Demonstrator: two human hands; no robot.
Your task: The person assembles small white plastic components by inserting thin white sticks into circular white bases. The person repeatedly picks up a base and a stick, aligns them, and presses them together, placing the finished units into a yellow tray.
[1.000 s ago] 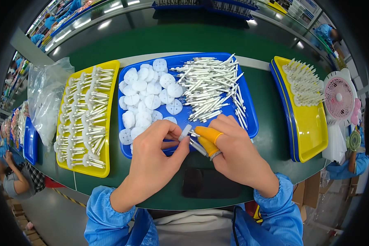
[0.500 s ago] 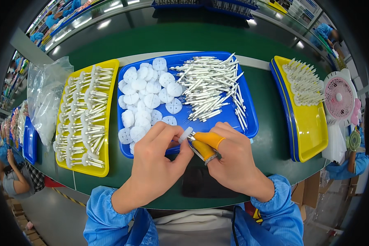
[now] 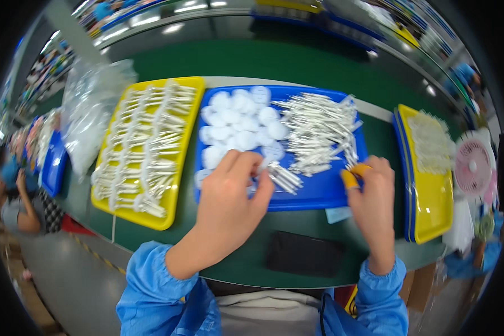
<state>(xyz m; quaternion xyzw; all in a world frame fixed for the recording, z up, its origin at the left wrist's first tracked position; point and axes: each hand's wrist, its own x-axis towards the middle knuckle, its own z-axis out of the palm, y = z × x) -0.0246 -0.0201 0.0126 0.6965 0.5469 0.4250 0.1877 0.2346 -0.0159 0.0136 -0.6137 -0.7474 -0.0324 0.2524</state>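
My left hand (image 3: 229, 207) pinches a white plastic disc, mostly hidden by the fingers, from which several white rods (image 3: 285, 178) stick out to the right. It is over the near edge of a blue tray (image 3: 313, 200). White round discs (image 3: 243, 120) are heaped in the tray's left half, and loose white rods (image 3: 319, 131) in its right half. Yellow covers sit on the thumb and forefinger of my right hand (image 3: 371, 187). Those fingers curl together by the rods at the tray's right edge; blur hides whether a rod is between them.
On the left lies a yellow tray (image 3: 168, 215) with rows of rod-filled discs, beside a clear plastic bag (image 3: 89, 117). To the right are stacked trays, a yellow one (image 3: 431, 210) on top, and a pink fan (image 3: 473, 162). A flat black object (image 3: 305, 255) lies in front.
My right hand has left the disc and moved right to the tray's edge. My left hand still holds the disc, its rods now showing. The whole view has swung, shifting the trays rightward.
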